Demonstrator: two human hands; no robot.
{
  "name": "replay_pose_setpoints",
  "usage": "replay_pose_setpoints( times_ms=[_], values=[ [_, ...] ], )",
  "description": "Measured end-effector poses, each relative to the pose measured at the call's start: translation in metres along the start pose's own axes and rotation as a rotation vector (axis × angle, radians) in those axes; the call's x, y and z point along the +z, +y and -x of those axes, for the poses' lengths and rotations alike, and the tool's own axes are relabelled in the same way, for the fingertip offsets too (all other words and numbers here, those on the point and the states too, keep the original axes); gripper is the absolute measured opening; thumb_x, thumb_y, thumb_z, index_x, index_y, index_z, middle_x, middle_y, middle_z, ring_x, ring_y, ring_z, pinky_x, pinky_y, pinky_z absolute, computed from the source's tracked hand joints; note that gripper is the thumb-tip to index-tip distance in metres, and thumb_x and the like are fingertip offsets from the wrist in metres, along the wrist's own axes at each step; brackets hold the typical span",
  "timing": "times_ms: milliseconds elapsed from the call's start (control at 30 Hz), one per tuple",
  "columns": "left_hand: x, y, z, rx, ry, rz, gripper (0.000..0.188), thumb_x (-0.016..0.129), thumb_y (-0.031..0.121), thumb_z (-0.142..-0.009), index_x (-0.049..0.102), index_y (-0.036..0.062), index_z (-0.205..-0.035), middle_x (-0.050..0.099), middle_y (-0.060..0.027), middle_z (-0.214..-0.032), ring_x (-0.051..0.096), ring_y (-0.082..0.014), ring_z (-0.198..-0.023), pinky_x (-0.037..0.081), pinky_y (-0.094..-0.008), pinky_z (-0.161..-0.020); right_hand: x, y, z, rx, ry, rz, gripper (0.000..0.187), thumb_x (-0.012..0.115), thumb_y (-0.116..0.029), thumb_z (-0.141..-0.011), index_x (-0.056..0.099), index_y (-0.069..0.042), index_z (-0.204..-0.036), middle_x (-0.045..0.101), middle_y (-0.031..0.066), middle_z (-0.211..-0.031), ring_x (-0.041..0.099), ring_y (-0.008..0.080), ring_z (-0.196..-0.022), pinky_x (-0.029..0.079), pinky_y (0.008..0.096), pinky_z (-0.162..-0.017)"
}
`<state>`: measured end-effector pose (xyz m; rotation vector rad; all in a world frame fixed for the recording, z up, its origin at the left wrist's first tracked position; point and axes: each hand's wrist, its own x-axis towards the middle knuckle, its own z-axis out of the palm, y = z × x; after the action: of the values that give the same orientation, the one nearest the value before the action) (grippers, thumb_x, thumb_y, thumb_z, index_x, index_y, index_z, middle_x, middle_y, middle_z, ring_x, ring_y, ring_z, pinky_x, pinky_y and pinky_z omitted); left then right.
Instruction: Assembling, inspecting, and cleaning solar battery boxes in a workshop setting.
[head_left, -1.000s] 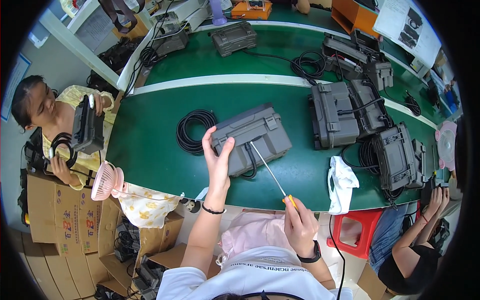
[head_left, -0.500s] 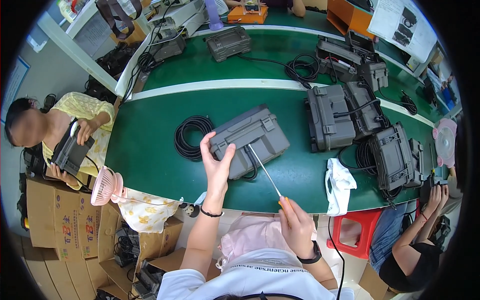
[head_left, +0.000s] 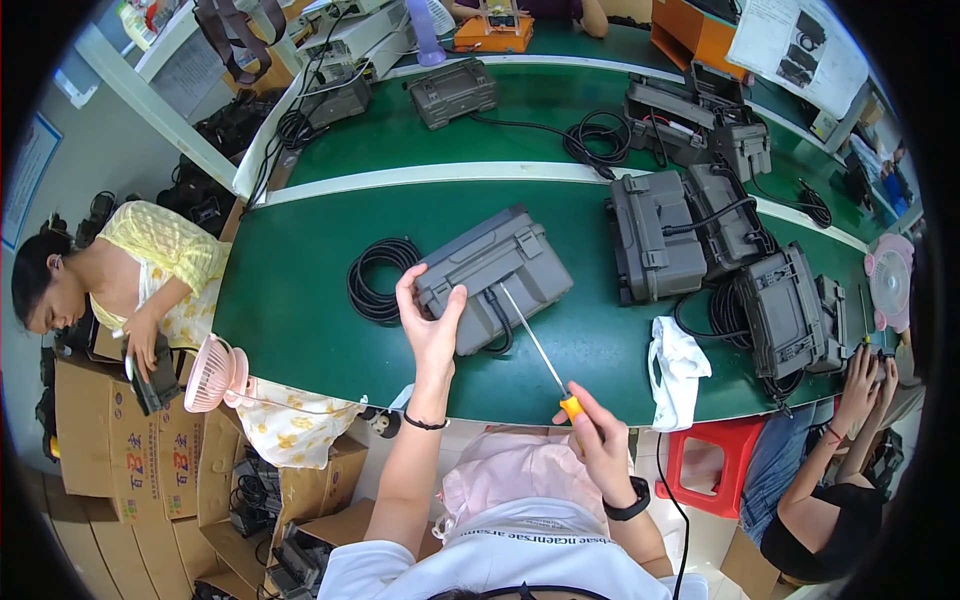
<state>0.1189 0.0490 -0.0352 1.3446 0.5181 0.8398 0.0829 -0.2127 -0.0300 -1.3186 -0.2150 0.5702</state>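
A dark grey plastic box (head_left: 540, 265) with a cable lies tilted on the green table in front of me. My left hand (head_left: 430, 325) grips its near left side, thumb on the top face and fingers round the edge. In my right hand (head_left: 598, 440) is a screwdriver (head_left: 540, 345) with a yellow-orange handle and a long thin shaft. Its tip meets the box beside the short black cable (head_left: 497, 315) that leaves the casing. A coil of black cable (head_left: 372, 280) rests against the box's left side.
Several grey boxes (head_left: 655, 240) with cables stand at the right, near a white cloth (head_left: 678, 370). A pink fan (head_left: 215, 372) sits at the left table edge. Co-workers handle grey parts at both sides. A white divider strip (head_left: 450, 178) crosses the green table (head_left: 300, 240).
My right fingers have loosened and shifted on the screwdriver, showing more of its handle. The box stays under my left hand. The co-worker at the left has lowered a grey box.
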Motion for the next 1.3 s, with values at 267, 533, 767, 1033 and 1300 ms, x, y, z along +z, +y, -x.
replay_pose_setpoints(
  times_ms=[267, 533, 767, 1033, 1300],
  values=[
    [0.001, -0.002, 0.005, 0.043, 0.035, -0.027, 0.059, 0.076, 0.003, -0.081, 0.046, 0.0095, -0.132, 0.051, -0.0075, -0.120, 0.052, -0.0185, -0.109, 0.042, -0.0326, -0.097, 0.021, 0.010, -0.003, -0.589, 0.157, 0.985, 0.042, 0.069, -0.001, -0.085, 0.066, -0.011, -0.125, 0.069, 0.0144, -0.102, 0.069, 0.0286, -0.075, 0.056, 0.0344, -0.063],
    [-0.009, -0.012, 0.001, 0.066, 0.017, -0.151, 0.061, 0.076, 0.007, -0.083, 0.045, 0.0104, -0.134, 0.039, -0.0091, -0.130, 0.046, -0.0201, -0.116, 0.040, -0.0350, -0.100, 0.017, 0.013, -0.003, -0.738, 0.244, 1.330, 0.049, 0.070, -0.002, -0.077, 0.070, -0.023, -0.121, 0.067, 0.0054, -0.111, 0.059, 0.0174, -0.066, 0.051, 0.0302, -0.057],
    [-0.010, -0.009, -0.003, 0.015, -0.031, -0.103, 0.061, 0.077, 0.008, -0.082, 0.045, 0.0117, -0.134, 0.037, -0.0089, -0.129, 0.046, -0.0207, -0.116, 0.041, -0.0355, -0.100, 0.020, 0.022, -0.010, -0.723, 0.224, 1.076, 0.046, 0.070, -0.001, -0.078, 0.071, -0.021, -0.119, 0.067, 0.0079, -0.110, 0.062, 0.0213, -0.070, 0.052, 0.0299, -0.061],
    [-0.010, -0.008, -0.002, 0.034, -0.024, -0.127, 0.060, 0.077, 0.006, -0.081, 0.046, 0.0115, -0.132, 0.036, -0.0081, -0.127, 0.047, -0.0193, -0.113, 0.042, -0.0347, -0.097, 0.025, 0.011, 0.002, -0.674, 0.195, 1.225, 0.048, 0.069, 0.001, -0.079, 0.068, -0.018, -0.123, 0.067, 0.0122, -0.108, 0.066, 0.0243, -0.074, 0.055, 0.0321, -0.061],
    [-0.018, -0.002, -0.004, 0.033, -0.061, -0.103, 0.058, 0.076, 0.004, -0.080, 0.047, 0.0089, -0.129, 0.051, -0.0092, -0.118, 0.053, -0.0183, -0.105, 0.046, -0.0332, -0.091, 0.027, 0.012, -0.001, -0.553, 0.122, 0.815, 0.049, 0.068, 0.003, -0.080, 0.067, -0.017, -0.125, 0.067, 0.0137, -0.106, 0.070, 0.0262, -0.078, 0.057, 0.0341, -0.062]
  ],
)
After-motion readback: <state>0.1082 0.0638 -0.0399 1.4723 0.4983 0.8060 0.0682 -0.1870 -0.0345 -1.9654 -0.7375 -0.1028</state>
